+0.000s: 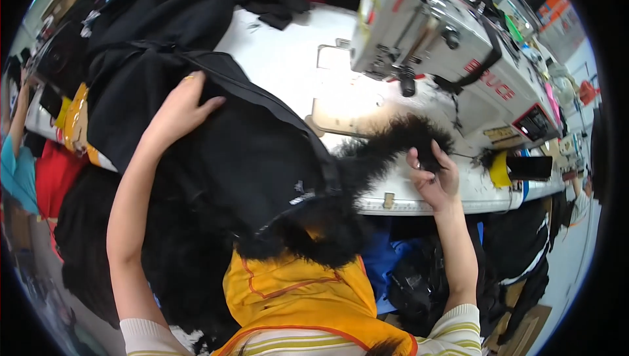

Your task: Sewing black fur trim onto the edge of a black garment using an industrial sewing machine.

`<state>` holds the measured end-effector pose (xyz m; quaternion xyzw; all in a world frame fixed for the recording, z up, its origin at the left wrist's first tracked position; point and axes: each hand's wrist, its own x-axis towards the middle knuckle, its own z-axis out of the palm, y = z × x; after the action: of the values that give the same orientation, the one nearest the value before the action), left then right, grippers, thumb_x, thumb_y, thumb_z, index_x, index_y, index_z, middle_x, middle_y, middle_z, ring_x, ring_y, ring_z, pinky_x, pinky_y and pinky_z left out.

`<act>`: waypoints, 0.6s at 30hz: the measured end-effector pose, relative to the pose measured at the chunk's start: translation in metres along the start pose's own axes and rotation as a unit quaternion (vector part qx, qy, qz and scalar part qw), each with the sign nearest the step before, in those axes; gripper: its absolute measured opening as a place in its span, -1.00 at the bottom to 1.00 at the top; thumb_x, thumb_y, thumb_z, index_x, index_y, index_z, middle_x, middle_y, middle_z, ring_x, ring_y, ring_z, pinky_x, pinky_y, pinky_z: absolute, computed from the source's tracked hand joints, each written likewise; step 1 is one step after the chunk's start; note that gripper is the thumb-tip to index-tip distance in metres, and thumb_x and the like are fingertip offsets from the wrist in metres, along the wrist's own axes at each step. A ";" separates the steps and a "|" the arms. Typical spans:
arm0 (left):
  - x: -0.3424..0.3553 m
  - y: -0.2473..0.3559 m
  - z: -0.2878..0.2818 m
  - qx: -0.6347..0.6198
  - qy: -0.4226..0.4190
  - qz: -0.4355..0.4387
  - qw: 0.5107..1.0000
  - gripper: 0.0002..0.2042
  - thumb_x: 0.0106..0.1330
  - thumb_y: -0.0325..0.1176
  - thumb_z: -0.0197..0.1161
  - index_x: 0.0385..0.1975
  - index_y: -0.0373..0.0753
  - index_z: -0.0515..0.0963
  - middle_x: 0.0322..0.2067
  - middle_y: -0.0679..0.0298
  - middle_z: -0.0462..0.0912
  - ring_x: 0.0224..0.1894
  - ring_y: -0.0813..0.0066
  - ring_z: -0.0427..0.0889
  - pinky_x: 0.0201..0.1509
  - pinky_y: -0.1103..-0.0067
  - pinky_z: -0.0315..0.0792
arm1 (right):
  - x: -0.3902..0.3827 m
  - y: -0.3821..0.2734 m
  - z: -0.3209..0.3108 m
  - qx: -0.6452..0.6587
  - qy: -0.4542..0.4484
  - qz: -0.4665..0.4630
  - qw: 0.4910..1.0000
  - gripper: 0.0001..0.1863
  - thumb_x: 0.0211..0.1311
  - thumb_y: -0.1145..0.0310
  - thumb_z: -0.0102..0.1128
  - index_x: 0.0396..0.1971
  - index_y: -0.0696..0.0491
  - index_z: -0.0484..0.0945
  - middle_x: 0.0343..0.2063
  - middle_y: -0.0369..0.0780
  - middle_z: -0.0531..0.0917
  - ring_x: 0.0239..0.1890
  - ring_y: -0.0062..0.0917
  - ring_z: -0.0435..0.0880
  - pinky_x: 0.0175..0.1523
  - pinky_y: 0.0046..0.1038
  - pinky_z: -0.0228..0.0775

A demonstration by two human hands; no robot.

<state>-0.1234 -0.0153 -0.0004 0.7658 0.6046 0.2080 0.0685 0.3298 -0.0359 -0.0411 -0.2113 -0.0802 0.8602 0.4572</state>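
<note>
Left hand (pixel 185 108), fingers apart, presses black cloth (pixel 255 139), seemingly steadying it.
Right hand (pixel 438 182) clamps fur trim (pixel 375 158) rightward, probably keeping it extended.

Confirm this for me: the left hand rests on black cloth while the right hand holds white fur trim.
Not quite: the fur trim is black, not white, as the head view shows. The left hand rests on black cloth and the right hand holds the trim.
</note>
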 end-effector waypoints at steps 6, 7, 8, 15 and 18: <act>0.045 0.002 -0.009 -0.276 0.014 -0.172 0.945 -0.77 0.27 -0.33 0.12 -0.22 -0.36 0.46 -0.34 0.28 0.58 -0.27 0.56 0.53 -0.12 0.65 0.39 | -0.030 -0.015 0.002 0.115 -0.068 -0.211 0.968 -0.54 0.32 0.52 -0.15 0.23 0.07 0.21 0.20 -0.11 0.31 0.25 -0.34 0.29 0.05 -0.46 0.42; 0.054 0.006 -0.012 -0.402 0.022 -0.206 0.892 -0.81 0.27 -0.31 0.12 -0.27 -0.31 0.48 -0.37 0.34 0.56 -0.32 0.65 0.51 -0.20 0.70 0.37 | -0.036 -0.016 0.002 0.071 -0.076 -0.242 0.965 -0.53 0.29 0.55 -0.14 0.22 0.13 0.19 0.20 -0.07 0.30 0.29 -0.30 0.21 0.19 -0.34 0.33; 0.062 0.010 -0.010 -0.434 0.053 -0.184 0.880 -0.78 0.27 -0.27 0.14 -0.25 -0.29 0.46 -0.38 0.36 0.55 -0.35 0.68 0.50 -0.24 0.73 0.36 | -0.043 -0.019 0.002 0.042 -0.108 -0.256 0.960 -0.52 0.27 0.53 -0.10 0.21 0.20 0.18 0.22 -0.04 0.26 0.34 -0.27 0.10 0.30 -0.24 0.16; 0.104 -0.024 0.086 0.101 0.019 0.058 0.993 -0.30 0.18 0.14 0.14 0.21 -0.24 0.26 0.20 -0.25 0.14 0.28 -0.13 0.11 0.34 0.34 0.05 | -0.130 -0.045 0.006 -0.177 -0.221 -0.547 0.788 -0.47 0.17 0.34 -0.03 0.13 0.27 0.28 0.19 0.04 0.27 0.28 -0.17 0.19 0.32 -0.22 0.05; 0.135 -0.081 0.101 0.221 0.091 0.253 0.938 -0.55 0.23 -0.36 0.01 0.17 0.03 0.33 0.24 0.09 0.19 0.18 -0.13 0.25 0.28 0.34 0.17 | -0.174 -0.029 0.008 -0.221 -0.149 -0.639 0.722 -0.47 0.12 0.39 -0.15 0.11 0.32 0.27 0.25 0.09 0.15 0.32 -0.14 0.11 0.36 -0.22 -0.03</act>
<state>-0.1310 0.1498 -0.0885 0.8674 0.4250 0.1483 -0.2123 0.4342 -0.1617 0.0258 -0.0738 -0.4510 0.3430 0.8207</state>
